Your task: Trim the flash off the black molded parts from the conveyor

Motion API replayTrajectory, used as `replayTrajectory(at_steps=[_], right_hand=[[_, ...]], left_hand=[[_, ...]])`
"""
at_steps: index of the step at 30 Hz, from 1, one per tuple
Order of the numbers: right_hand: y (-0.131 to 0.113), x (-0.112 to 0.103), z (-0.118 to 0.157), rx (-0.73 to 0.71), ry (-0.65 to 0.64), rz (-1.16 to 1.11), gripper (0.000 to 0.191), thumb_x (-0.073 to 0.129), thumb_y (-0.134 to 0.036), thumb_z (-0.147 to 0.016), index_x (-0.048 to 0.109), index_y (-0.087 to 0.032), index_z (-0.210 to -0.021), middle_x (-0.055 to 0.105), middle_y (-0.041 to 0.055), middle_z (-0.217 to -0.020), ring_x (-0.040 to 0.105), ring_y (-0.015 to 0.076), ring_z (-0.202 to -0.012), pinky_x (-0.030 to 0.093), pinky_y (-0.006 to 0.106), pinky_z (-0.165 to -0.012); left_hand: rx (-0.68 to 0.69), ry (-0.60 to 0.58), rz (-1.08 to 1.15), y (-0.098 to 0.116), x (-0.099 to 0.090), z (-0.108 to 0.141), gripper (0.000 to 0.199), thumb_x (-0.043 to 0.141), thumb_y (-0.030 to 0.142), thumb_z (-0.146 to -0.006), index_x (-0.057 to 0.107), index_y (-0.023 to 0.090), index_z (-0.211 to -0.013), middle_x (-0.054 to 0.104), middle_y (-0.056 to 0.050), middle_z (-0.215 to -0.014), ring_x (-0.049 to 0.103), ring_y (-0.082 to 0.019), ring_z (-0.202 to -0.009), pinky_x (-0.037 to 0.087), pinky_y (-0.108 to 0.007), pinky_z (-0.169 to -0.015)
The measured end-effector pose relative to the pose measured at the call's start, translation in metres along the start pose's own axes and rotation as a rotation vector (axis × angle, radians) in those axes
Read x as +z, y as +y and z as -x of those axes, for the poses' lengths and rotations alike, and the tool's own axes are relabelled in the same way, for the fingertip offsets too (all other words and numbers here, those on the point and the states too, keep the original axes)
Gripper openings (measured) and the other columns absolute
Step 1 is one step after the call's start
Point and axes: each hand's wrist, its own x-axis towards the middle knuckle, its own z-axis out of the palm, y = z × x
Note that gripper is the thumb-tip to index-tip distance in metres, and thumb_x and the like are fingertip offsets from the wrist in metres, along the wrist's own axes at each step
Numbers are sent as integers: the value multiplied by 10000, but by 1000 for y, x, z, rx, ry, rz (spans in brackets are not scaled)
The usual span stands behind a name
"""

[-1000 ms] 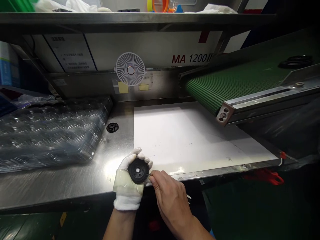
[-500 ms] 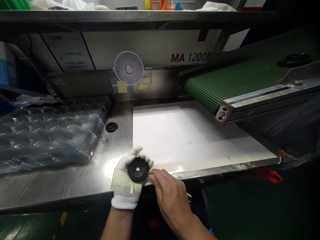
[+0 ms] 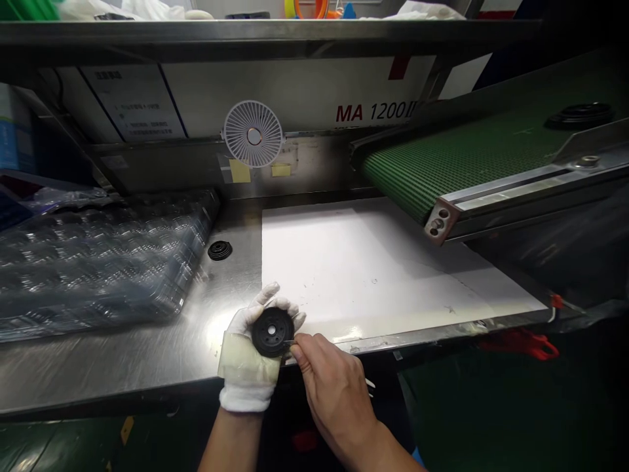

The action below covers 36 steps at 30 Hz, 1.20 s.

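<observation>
Bench (image 3: 122, 357): your left fingers (image 3: 299, 320) half-curl round the disc (image 3: 270, 339); right of it, your right fingers (image 3: 307, 346) pinch a tool (image 3: 289, 341).

Clear tray (image 3: 157, 288) cut off by left edge; wall notice (image 3: 140, 113) blurred. Thin tool (image 3: 289, 341) mostly hidden by right hand (image 3: 333, 377), tip too small to be identified.

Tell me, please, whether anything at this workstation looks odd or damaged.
Two mild oddities: small dark marks spot the otherwise plain white sheet, and only the left hand is gloved; the right hand is bare.
</observation>
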Motion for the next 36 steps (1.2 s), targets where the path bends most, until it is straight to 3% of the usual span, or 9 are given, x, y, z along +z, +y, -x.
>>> replayTrajectory(at_steps=[4,10,16,20,26,29,31,34,36], right_hand=[[1,1,1,20,3,6,350,251,-343,-1025,522,-229,-836,540,-9,-705,482,160,-597,224,298,-555],[-6,8,5,-13,7,5,368,238,-352,-1028,516,-228,-822,546,-5,-712,491,167,-611,217,307,-557],[1,4,3,-7,-5,-16,341,258,-343,-1027,523,-235,-840,542,-14,-718,498,166,-620,232,303,-565],[7,2,2,29,8,10,324,264,-333,-1025,531,-238,-869,548,-10,-728,498,165,-620,235,299,-566],[4,8,6,21,7,1,324,263,-333,-1023,528,-234,-867,551,-7,-723,504,170,-619,235,302,-565],[0,12,8,11,12,5,339,255,-335,-1025,527,-232,-851,551,-5,-716,507,171,-617,238,302,-565],[-1,12,8,0,-5,-9,348,255,-339,-1024,528,-229,-839,552,-3,-718,509,170,-619,244,298,-566],[1,9,7,-5,-8,-40,357,253,-340,-1025,534,-228,-835,553,-4,-715,514,166,-618,253,295,-567],[5,6,6,12,7,-45,344,259,-341,-1024,546,-231,-869,561,-5,-729,527,165,-630,259,294,-569]], left_hand=[[110,59,66,-8,3,-4,176,597,135,-776,641,131,-946,586,-21,-687,586,-129,-660,538,-320,-702],[243,82,118,-17,3,-4,168,585,92,-787,635,157,-933,565,6,-699,576,-102,-679,527,-292,-751],[-5,13,7,-3,-2,0,382,548,155,-757,612,99,-1129,643,-161,-961,625,-296,-910,526,-442,-789],[24,33,37,-5,-3,-1,278,563,131,-747,643,95,-1010,609,-78,-739,602,-185,-685,530,-339,-667],[130,70,99,-18,-1,-8,130,610,128,-779,638,128,-906,560,-10,-674,563,-122,-638,512,-277,-629],[193,124,107,-19,0,-8,130,597,103,-779,634,142,-897,563,-2,-673,570,-113,-651,527,-288,-693],[193,134,95,-17,-1,-6,175,584,96,-772,637,137,-932,605,-33,-741,609,-149,-737,531,-344,-775],[29,42,34,-10,-5,-4,324,556,152,-768,619,108,-1083,643,-148,-958,610,-306,-962,510,-489,-824],[-52,-4,9,-7,-7,-3,394,548,172,-756,602,89,-1137,642,-172,-960,606,-339,-963,503,-515,-818]])
